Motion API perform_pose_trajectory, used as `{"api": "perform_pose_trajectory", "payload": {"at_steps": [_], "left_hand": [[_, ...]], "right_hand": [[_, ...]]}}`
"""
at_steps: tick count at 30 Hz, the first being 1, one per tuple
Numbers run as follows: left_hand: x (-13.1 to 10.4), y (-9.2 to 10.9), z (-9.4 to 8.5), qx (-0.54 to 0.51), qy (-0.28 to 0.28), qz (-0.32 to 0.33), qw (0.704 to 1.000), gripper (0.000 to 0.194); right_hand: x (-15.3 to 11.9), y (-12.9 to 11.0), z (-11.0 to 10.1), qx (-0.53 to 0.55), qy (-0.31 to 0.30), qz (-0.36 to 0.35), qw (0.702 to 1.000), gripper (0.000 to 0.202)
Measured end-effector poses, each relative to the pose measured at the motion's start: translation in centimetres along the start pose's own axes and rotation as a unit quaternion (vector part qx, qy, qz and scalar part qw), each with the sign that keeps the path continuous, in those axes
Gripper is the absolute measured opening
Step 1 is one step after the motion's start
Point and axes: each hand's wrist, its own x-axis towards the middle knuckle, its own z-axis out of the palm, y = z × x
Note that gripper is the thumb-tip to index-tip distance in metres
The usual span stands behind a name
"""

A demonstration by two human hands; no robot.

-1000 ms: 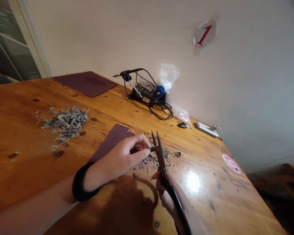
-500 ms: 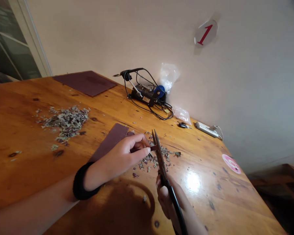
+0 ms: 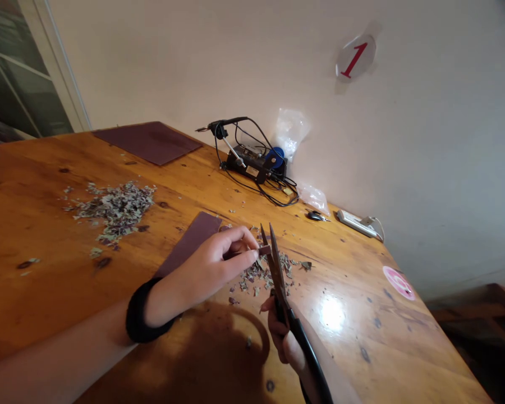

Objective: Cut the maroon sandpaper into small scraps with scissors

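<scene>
Your left hand [image 3: 212,266] pinches a small strip [image 3: 264,250]; your right hand [image 3: 284,336] grips open scissors [image 3: 278,275]. The wall sign [image 3: 356,57] reads "1".

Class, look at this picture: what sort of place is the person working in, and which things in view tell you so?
Probably a small craft or hobby workshop. A big wooden table bears heaps of cut scraps, the right hand works scissors on a small strip pinched by the left hand, and a wired tool sits by the wall.
</scene>
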Motion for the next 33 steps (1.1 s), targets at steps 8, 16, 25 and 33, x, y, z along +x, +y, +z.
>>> {"api": "perform_pose_trajectory", "payload": {"at_steps": [8, 16, 25, 33], "left_hand": [[0.03, -0.15, 0.19, -0.005, -0.007, -0.003, 1.000, 0.012], [0.24, -0.14, 0.15, -0.017, -0.017, -0.010, 1.000, 0.011], [0.07, -0.46, 0.06, -0.020, -0.026, -0.009, 0.999, 0.010], [-0.04, -0.57, 0.17, -0.031, -0.032, -0.019, 0.999, 0.011]], "right_hand": [[0.10, -0.11, -0.22, 0.004, -0.015, -0.021, 1.000, 0.067], [-0.01, -0.01, -0.50, 0.007, -0.023, -0.024, 0.999, 0.060], [-0.04, -0.15, -0.32, 0.007, -0.010, -0.017, 1.000, 0.061], [0.25, 0.74, 0.15, 0.008, 0.015, -0.011, 1.000, 0.058]]}}
